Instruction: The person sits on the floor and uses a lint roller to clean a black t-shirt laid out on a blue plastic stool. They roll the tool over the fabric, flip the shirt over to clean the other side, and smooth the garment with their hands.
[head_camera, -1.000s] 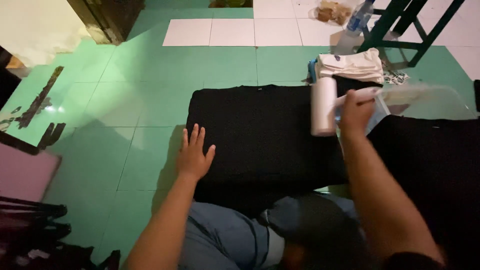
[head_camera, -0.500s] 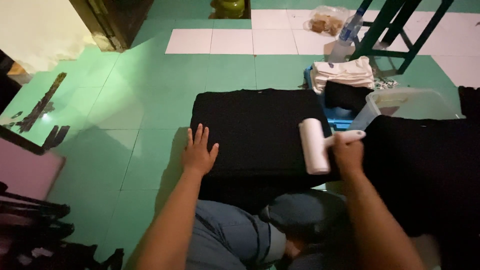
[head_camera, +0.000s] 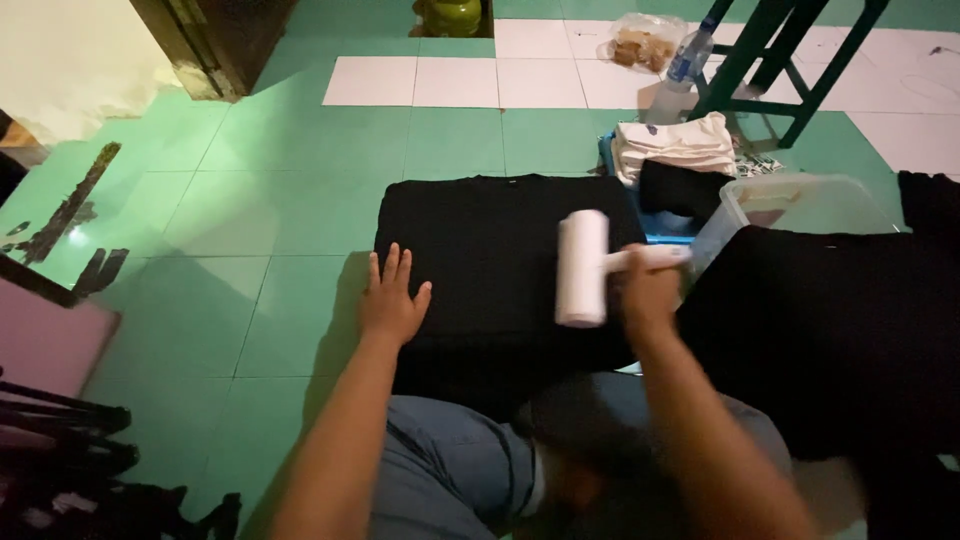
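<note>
A black garment (head_camera: 490, 250) lies spread flat on the green tiled floor in front of my knees. My left hand (head_camera: 392, 298) rests flat on its left edge, fingers apart, holding nothing. My right hand (head_camera: 650, 290) grips the white handle of a lint roller (head_camera: 582, 268), whose white roll lies on the garment's right part.
A clear plastic tub (head_camera: 800, 205) stands to the right, with folded white and black cloths (head_camera: 675, 150) behind it. More black fabric (head_camera: 840, 330) is piled at my right. A green stool frame (head_camera: 780, 60), a plastic bottle (head_camera: 685, 65) and a bag (head_camera: 640, 40) are farther back.
My right hand has brought the lint roller from the garment's far right edge down and leftward onto the middle of the cloth. The left hand stays flat.
</note>
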